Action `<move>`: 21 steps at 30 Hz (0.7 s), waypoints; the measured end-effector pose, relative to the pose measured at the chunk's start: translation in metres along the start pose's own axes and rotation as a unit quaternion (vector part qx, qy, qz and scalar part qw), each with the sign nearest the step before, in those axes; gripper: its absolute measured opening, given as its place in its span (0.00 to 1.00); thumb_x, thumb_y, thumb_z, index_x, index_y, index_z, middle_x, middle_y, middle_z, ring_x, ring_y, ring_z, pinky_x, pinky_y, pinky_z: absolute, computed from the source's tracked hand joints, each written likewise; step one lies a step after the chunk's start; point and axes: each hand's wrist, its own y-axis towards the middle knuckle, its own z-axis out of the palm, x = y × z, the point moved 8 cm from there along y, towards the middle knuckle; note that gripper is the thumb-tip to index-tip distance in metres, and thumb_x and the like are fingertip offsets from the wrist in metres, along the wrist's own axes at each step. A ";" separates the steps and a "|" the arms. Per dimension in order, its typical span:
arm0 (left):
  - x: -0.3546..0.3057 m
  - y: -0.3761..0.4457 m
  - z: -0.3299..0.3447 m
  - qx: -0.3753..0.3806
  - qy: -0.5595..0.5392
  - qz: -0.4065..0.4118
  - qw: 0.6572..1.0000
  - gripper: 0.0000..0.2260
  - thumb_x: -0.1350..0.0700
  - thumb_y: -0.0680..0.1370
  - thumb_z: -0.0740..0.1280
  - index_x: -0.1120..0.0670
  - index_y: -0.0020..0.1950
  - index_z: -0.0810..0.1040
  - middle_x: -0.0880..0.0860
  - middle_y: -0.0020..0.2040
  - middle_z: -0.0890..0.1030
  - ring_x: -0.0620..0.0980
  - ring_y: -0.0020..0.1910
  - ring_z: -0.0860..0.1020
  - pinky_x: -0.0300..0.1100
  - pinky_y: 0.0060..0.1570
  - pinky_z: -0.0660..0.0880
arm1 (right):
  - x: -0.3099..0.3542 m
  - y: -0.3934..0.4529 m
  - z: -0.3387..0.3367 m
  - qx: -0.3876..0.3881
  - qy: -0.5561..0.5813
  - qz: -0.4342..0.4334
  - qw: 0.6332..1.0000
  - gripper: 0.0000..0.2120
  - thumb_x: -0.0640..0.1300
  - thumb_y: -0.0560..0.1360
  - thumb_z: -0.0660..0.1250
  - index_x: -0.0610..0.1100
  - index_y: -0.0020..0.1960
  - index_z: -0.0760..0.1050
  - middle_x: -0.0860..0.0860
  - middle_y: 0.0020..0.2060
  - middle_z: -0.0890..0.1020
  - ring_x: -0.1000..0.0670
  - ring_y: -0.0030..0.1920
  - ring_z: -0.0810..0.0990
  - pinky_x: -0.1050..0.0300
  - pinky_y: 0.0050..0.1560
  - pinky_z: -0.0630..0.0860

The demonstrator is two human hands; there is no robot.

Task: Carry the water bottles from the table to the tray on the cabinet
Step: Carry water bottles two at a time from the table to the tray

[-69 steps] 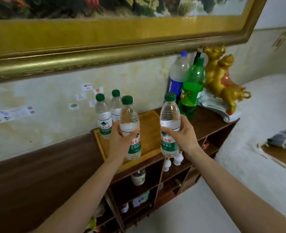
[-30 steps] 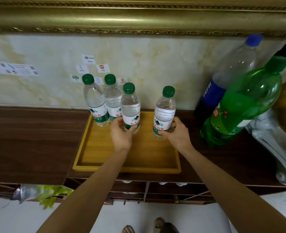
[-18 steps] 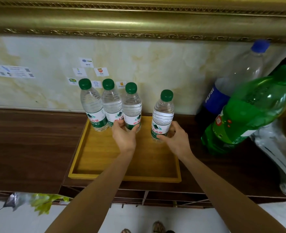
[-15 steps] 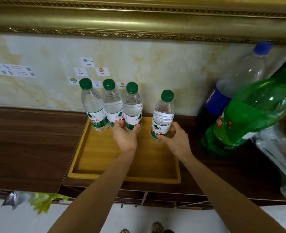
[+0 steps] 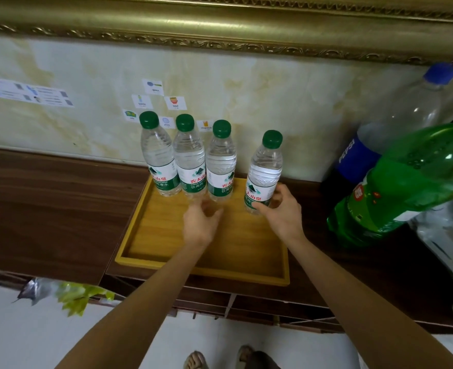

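Your two bare forearms reach forward over the near rim of the shallow yellow wooden tray (image 5: 201,267) on the dark wooden cabinet (image 5: 46,209). Your left hand (image 5: 200,222) hovers blurred just short of the third clear green-capped water bottle (image 5: 221,161); its fingers look loosely spread, holding nothing. Your right hand (image 5: 281,211) wraps thumb and fingers around the base of the fourth clear green-capped water bottle (image 5: 265,171), which stands tilted slightly, apart from the other three. Those three stand upright, side by side, at the tray's far edge, green labels in red Chinese characters. To the right, a large clear bottle reading PEPSI (image 5: 395,129) stands behind a large green soda bottle (image 5: 411,179). Wall stickers (image 5: 176,102) read "spoon", "bowl".
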 end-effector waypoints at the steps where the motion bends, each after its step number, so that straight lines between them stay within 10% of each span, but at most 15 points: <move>1: 0.001 -0.005 -0.001 0.028 0.095 0.030 0.995 0.23 0.47 0.76 0.70 0.51 0.68 0.70 0.51 0.65 0.75 0.52 0.65 0.73 0.46 0.61 0.74 | 0.002 0.000 0.001 -0.004 0.003 -0.001 1.000 0.30 0.48 0.67 0.78 0.45 0.66 0.71 0.48 0.59 0.81 0.50 0.59 0.79 0.58 0.56 0.74; 7: 0.034 -0.019 0.000 0.168 0.379 0.043 0.909 0.42 0.30 0.73 0.58 0.47 0.79 0.45 0.51 0.80 0.44 0.60 0.78 0.44 0.69 0.71 0.49 | 0.014 0.011 0.012 -0.003 0.011 0.010 1.000 0.28 0.48 0.67 0.78 0.43 0.63 0.72 0.47 0.57 0.82 0.50 0.57 0.80 0.56 0.56 0.76; 21: 0.044 -0.022 0.000 0.174 0.346 0.070 0.919 0.39 0.33 0.76 0.58 0.47 0.80 0.44 0.50 0.80 0.43 0.60 0.78 0.40 0.69 0.71 0.42 | 0.031 0.009 0.029 0.023 -0.011 0.005 1.000 0.26 0.45 0.72 0.73 0.43 0.66 0.67 0.46 0.62 0.78 0.46 0.61 0.78 0.53 0.58 0.75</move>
